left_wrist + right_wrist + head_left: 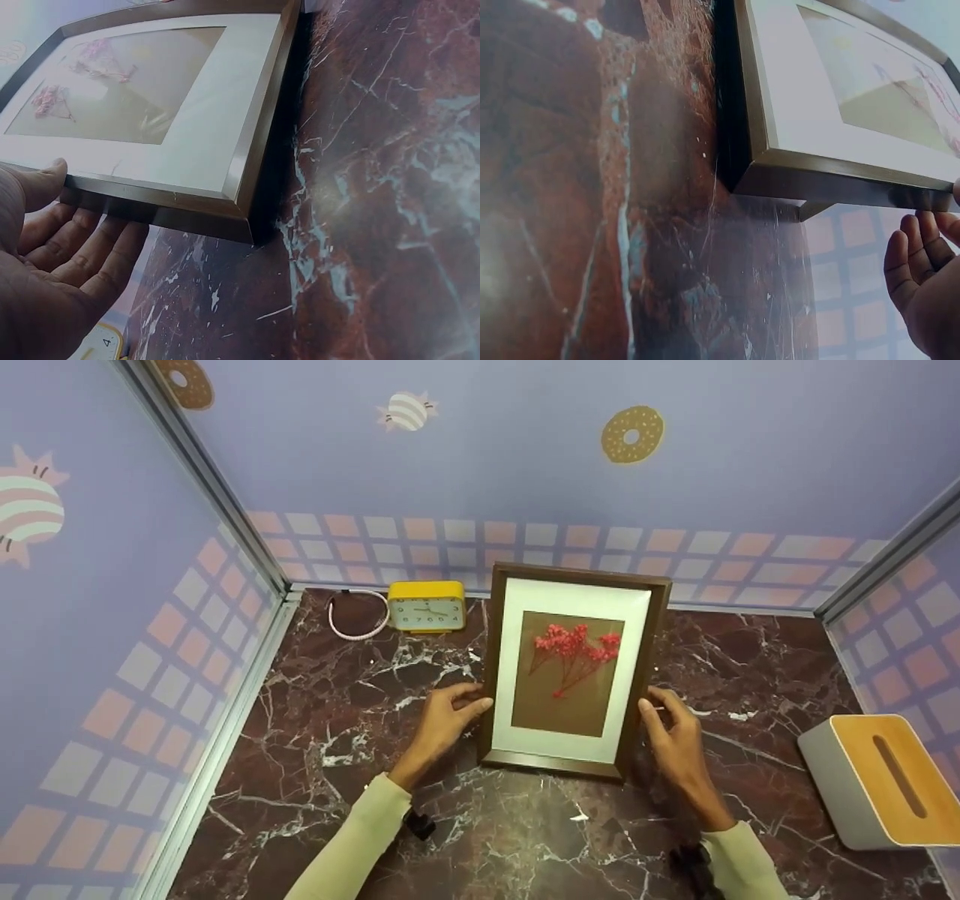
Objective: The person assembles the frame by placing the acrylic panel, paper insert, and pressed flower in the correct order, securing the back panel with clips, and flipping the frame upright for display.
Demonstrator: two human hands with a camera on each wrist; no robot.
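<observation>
A brown picture frame (pixel 574 746) with a white mat and pressed red flowers (pixel 570 641) stands upright on the marbled table, tilted back a little. My left hand (pixel 442 724) holds its left side, thumb on the front edge; in the left wrist view the fingers (pixel 90 259) lie along the side and reach behind. At the opposite side my right hand (pixel 679 742) grips the frame between thumb and fingers. The right wrist view shows these fingers (pixel 922 251) at the side edge, partly cut off. Behind the frame, part of a support leg (pixel 814 210) shows.
A yellow alarm clock (pixel 427 615) stands at the back, left of the frame, beside a pale looped band (pixel 358 637). On the right sits a white tissue box (pixel 840 787) with a wooden lid. Patterned walls (pixel 525 472) enclose the back and both sides of the table.
</observation>
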